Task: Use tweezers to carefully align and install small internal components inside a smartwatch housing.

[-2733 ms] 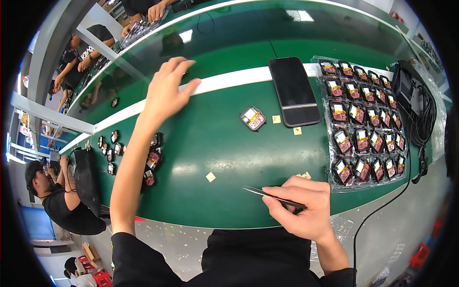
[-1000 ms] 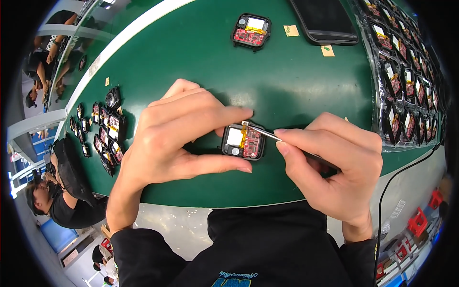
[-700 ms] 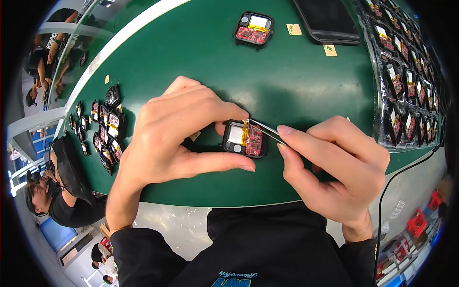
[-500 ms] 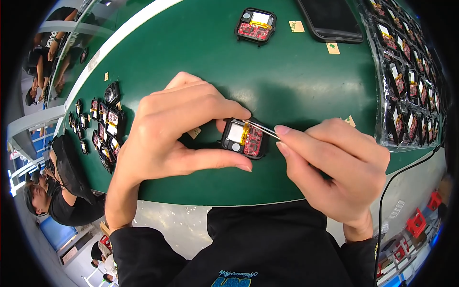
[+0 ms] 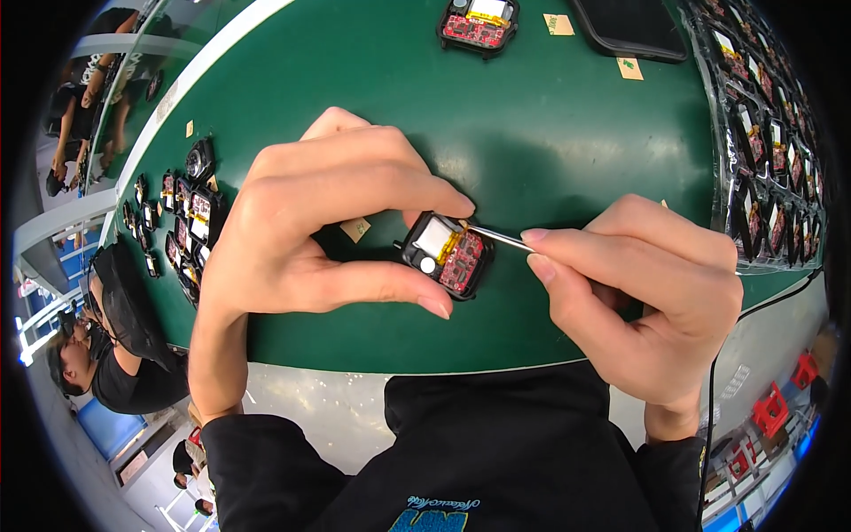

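Between the thumb and fingers of my left hand [image 5: 328, 222] is a small black electronic device casing [image 5: 450, 255], its inside facing up. It shows a red circuit board, a white battery block, yellow tape and a round pale disc. My right hand [image 5: 647, 293] pinches a pair of thin metal tweezers [image 5: 505, 238]. Their tips meet the casing's upper edge, close to my left index fingertip. Whether the tips grip anything there is too small to tell.
Another open device [image 5: 479, 25] lies at the far side of the green table [image 5: 567, 151]. Near it are a black phone-like slab [image 5: 631, 27] and paper stickers [image 5: 558, 25]. A tray of devices [image 5: 769, 146] stands right, loose devices [image 5: 188, 226] left. A person [image 5: 133, 372] sits at left.
The casing has turned slightly clockwise in my left hand. My right hand has shifted a little right, with the tweezer tips still at the casing's edge. The whole view has shifted slightly.
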`<move>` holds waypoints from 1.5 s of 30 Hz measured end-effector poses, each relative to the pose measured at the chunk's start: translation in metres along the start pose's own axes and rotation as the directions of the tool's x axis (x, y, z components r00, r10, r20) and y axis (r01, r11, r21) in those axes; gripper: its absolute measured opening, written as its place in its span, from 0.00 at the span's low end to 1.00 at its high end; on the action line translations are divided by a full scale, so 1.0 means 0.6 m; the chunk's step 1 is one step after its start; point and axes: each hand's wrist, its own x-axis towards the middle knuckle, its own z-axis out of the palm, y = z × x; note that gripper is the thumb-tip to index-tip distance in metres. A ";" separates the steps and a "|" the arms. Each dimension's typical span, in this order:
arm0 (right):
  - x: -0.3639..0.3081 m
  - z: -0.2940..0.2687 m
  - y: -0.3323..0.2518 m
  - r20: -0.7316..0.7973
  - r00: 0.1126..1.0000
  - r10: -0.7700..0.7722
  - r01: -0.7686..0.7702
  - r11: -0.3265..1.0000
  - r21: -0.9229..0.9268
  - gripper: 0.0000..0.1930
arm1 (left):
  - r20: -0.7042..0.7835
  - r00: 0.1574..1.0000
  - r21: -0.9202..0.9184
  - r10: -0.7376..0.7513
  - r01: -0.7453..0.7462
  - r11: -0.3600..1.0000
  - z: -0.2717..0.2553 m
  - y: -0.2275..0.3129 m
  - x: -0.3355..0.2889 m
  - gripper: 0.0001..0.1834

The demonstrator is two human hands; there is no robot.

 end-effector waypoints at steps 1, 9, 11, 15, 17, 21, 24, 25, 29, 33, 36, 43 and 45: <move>0.000 0.001 0.001 0.002 1.000 -0.009 0.009 1.000 -0.003 0.13 | 0.009 1.000 -0.002 -0.011 0.011 1.000 -0.001 0.000 0.000 0.38; -0.003 0.004 -0.001 -0.015 0.999 0.031 -0.031 0.999 0.015 0.13 | 0.017 1.000 0.011 0.015 -0.015 1.000 0.000 0.003 0.003 0.36; -0.003 0.003 0.002 -0.016 0.999 0.027 -0.027 0.999 0.018 0.13 | 0.021 1.000 -0.004 -0.007 0.007 1.000 0.001 0.004 0.003 0.37; -0.001 -0.001 0.004 0.002 1.000 -0.015 0.015 1.000 0.001 0.13 | 0.022 1.000 0.006 -0.009 0.009 1.000 -0.002 0.003 0.006 0.37; -0.002 0.001 0.006 -0.002 1.000 -0.024 0.024 1.000 0.005 0.13 | 0.027 1.000 -0.015 -0.009 0.009 1.000 -0.003 0.002 0.007 0.38; -0.002 0.001 0.008 -0.007 0.999 -0.041 0.042 0.999 0.006 0.13 | 0.028 1.000 -0.036 0.000 0.001 0.999 -0.001 -0.004 0.005 0.39; -0.003 0.001 0.010 -0.003 0.999 -0.046 0.046 0.999 0.006 0.14 | 0.033 0.999 -0.035 0.008 -0.007 0.999 -0.001 -0.005 0.008 0.39; -0.003 0.002 0.010 -0.002 0.999 -0.048 0.048 0.999 0.012 0.14 | 0.038 0.999 -0.026 0.005 -0.004 1.000 -0.003 -0.004 0.007 0.39; -0.003 0.002 0.008 0.008 1.000 -0.028 0.028 1.000 -0.001 0.14 | 0.043 0.999 -0.022 0.005 -0.004 1.000 -0.002 -0.004 0.009 0.39; -0.005 0.005 0.014 -0.010 0.997 -0.078 0.078 0.997 -0.007 0.14 | 0.036 0.999 -0.013 0.007 -0.007 1.000 -0.003 0.001 0.009 0.38; -0.004 0.007 0.005 -0.007 0.998 -0.057 0.057 0.998 -0.005 0.15 | 0.064 0.998 0.020 0.016 -0.017 1.000 -0.004 0.000 0.006 0.38; -0.009 0.007 0.015 -0.017 0.993 -0.114 0.114 0.994 -0.006 0.15 | 0.043 0.999 0.018 0.016 -0.017 1.000 0.000 0.003 0.006 0.38; -0.011 0.010 0.016 -0.033 0.992 -0.119 0.119 0.993 -0.002 0.15 | 0.031 0.999 0.012 0.013 -0.013 1.000 0.003 0.005 0.008 0.38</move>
